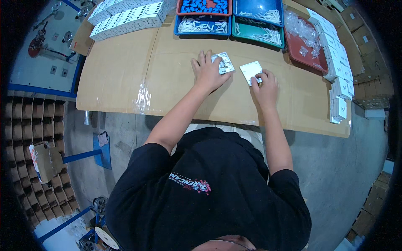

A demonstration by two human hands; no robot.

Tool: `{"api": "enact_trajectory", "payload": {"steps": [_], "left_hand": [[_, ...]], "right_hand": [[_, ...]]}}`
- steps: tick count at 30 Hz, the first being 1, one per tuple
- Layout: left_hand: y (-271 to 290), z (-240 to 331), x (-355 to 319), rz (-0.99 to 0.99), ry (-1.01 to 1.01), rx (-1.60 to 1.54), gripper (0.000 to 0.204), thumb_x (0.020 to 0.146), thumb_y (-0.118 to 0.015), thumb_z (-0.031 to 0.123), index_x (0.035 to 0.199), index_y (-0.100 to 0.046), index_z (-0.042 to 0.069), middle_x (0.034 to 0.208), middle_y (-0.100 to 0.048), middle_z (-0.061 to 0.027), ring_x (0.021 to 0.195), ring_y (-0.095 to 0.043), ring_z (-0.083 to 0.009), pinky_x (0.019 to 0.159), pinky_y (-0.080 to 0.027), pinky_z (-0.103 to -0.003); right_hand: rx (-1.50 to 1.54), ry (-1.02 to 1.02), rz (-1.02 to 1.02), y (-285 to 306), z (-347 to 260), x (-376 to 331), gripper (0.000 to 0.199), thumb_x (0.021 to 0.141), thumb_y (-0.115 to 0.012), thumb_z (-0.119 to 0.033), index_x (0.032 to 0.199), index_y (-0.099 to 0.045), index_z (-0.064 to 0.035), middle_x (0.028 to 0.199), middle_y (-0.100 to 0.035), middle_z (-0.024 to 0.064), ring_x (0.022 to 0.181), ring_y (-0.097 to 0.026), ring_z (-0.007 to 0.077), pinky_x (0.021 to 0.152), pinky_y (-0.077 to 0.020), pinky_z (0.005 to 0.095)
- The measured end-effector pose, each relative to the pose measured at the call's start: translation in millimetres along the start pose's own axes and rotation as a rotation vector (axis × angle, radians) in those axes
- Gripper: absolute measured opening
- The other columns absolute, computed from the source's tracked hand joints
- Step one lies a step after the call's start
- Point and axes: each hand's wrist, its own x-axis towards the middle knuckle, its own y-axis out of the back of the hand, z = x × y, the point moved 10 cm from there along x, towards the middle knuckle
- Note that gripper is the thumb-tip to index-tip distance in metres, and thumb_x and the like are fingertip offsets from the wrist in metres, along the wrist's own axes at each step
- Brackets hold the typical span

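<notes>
across the middle of the view lies a cardboard-covered table (125, 79), its long side running left to right, with a strip of clear tape (142, 97) shining near its front edge. at the far left corner sit long rows of white boxed parts (127, 16), stacked end to end and slanting up toward the right. down the right edge a column of small white boxes (341, 79) curves toward the near corner. along the far edge stand the trays: a red tray (305, 54) holding clear plastic bags, a green tray (257, 34) and a blue tray (258, 10) behind it, both with loose white pieces, another blue tray (202, 26) with more white pieces, and a red-rimmed tray (204, 6) full of small blue parts.

the left hand (207, 71) lies flat, fingers spread and open, pressing down on a square white plate (225, 63) that sits tilted, its corners pointing up and to the right; printed or moulded detail shows on its face. just to the right, not touching it, lies a second white plate (250, 70), plain-faced, also turned a little clockwise. the right hand (264, 85) is curled at this plate's near right corner, fingertips pinched on the edge; whether a small piece is held between them cannot be told.
</notes>
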Motion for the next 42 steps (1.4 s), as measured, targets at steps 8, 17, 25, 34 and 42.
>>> {"api": "enact_trajectory", "payload": {"steps": [8, 17, 25, 34, 42], "left_hand": [[-2.8, -14.3, -2.9, 0.055, -0.175, -0.117, 0.031, 0.09, -0.061, 0.023, 0.117, -0.073, 0.013, 0.145, -0.05, -0.0164, 0.142, -0.036, -0.0407, 0.115, -0.019, -0.068], [5.9, -16.5, -10.6, -0.044, -0.157, -0.319, 0.021, 0.086, -0.067, 0.029, 0.092, -0.066, 0.009, 0.141, -0.055, -0.0153, 0.141, -0.041, -0.0345, 0.117, -0.02, -0.064], [-6.2, -10.0, -7.9, -0.063, -0.255, -0.317, 0.035, 0.093, -0.053, 0.013, 0.121, -0.072, 0.022, 0.153, -0.043, -0.02, 0.146, -0.032, -0.0408, 0.12, -0.017, -0.059], [-10.3, -12.2, 7.8, -0.108, -0.318, -0.464, 0.042, 0.085, -0.049, 0.007, 0.115, -0.076, 0.018, 0.155, -0.041, -0.0196, 0.147, -0.03, -0.0429, 0.122, -0.021, -0.05], [-10.5, -10.3, 9.4, -0.13, -0.323, -0.445, 0.041, 0.086, -0.048, 0.007, 0.116, -0.075, 0.016, 0.155, -0.041, -0.0198, 0.147, -0.03, -0.0429, 0.122, -0.023, -0.049]], "right_hand": [[0.02, -0.02, -0.029, 0.8, 1.3, 1.4, 0.018, 0.081, -0.075, -0.025, 0.09, -0.071, -0.0097, 0.115, -0.064, 0.0091, 0.107, -0.058, 0.0315, 0.091, -0.0454, 0.0468], [-0.036, -0.032, -0.001, -2.3, 0.6, 3.2, 0.027, 0.084, -0.074, -0.028, 0.104, -0.075, -0.0106, 0.125, -0.062, 0.0127, 0.114, -0.056, 0.033, 0.097, -0.0442, 0.0466], [-0.013, 0.119, -0.106, -17.9, -41.9, -4.5, 0.032, 0.083, -0.073, -0.029, 0.111, -0.075, -0.0144, 0.127, -0.062, 0.0113, 0.113, -0.055, 0.0339, 0.096, -0.0438, 0.0494], [-0.009, 0.137, -0.108, -15.2, -47.4, -3.0, 0.03, 0.083, -0.073, -0.027, 0.11, -0.076, -0.0155, 0.125, -0.062, 0.0109, 0.112, -0.055, 0.0333, 0.093, -0.0444, 0.0486], [0.062, 0.115, -0.107, -14.3, -45.0, -3.3, 0.025, 0.08, -0.075, -0.023, 0.103, -0.078, -0.0136, 0.12, -0.065, 0.0113, 0.111, -0.057, 0.033, 0.092, -0.0461, 0.0468]]}}
